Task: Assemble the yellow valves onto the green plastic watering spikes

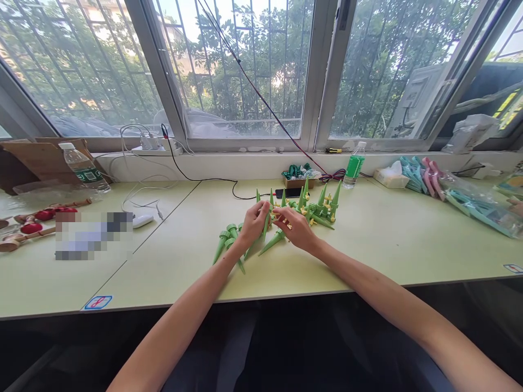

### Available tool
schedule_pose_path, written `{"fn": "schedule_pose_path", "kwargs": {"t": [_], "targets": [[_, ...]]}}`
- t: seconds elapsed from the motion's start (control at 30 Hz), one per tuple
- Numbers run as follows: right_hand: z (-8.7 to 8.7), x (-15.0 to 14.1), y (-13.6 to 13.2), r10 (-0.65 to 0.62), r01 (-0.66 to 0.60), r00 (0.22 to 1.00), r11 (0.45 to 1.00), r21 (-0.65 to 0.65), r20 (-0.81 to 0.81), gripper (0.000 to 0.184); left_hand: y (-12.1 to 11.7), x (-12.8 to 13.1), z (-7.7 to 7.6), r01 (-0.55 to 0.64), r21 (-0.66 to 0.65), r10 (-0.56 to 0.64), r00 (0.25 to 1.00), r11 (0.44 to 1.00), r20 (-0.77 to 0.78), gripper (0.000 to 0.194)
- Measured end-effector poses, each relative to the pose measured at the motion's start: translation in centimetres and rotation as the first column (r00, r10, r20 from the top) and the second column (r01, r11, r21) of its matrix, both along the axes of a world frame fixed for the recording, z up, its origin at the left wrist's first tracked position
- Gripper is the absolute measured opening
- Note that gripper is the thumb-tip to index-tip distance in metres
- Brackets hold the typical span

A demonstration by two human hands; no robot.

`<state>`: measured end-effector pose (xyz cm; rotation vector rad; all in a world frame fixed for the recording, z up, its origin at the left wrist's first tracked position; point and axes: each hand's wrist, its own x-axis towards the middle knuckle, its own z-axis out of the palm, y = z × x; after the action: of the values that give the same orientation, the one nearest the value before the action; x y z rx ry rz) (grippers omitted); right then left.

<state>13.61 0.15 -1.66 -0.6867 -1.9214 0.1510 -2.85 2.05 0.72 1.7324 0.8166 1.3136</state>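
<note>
My left hand [255, 220] is closed around a green plant watering spike [266, 227], which points down over the table. Close against it, my right hand [295, 224] pinches a small yellow piece [275, 211] at the spike's upper part; its exact shape is hard to make out. Several loose green spikes [231, 239] lie left of and under my left hand. One more spike [273, 242] rests below my right hand. Behind and to the right, several spikes with yellow valves [327, 202] stand or lie in a cluster.
A phone [293, 193] and a small box with green wrappers [300, 173] are behind the cluster. Water bottles [354, 166] stand at the back. Tissues [391, 175] and bagged pastel items [478, 207] are right; red-balled wooden toys [32, 227] and cables [143, 198] left.
</note>
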Motion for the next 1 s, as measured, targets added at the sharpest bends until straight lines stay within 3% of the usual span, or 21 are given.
{"fn": "schedule_pose_path", "kwargs": {"t": [0.23, 0.47, 0.8, 1.0], "targets": [[-0.7, 0.4, 0.5, -0.044, 0.04, 0.997, 0.997, 0.073, 0.062, 0.016, 0.2, -0.1, -0.5, -0.063, 0.079, 0.071, 0.992, 0.995, -0.106, 0.047], [-0.1, 0.2, -0.2, -0.077, 0.078, 0.995, 0.997, -0.004, 0.071, 0.023, 0.3, -0.1, -0.9, -0.141, 0.232, 0.193, 0.956, 0.962, -0.221, 0.053], [-0.1, 0.1, -0.4, -0.15, 0.162, 0.986, 0.971, -0.176, 0.077, 0.033, -0.6, -0.1, -0.4, -0.081, 0.356, 0.21, 0.916, 0.931, -0.341, 0.05], [0.3, 0.2, -0.1, -0.218, 0.209, 0.976, 0.96, -0.188, -0.024, 0.033, -0.7, 0.1, -0.3, -0.022, 0.383, 0.174, 0.914, 0.924, -0.366, 0.041]]}}
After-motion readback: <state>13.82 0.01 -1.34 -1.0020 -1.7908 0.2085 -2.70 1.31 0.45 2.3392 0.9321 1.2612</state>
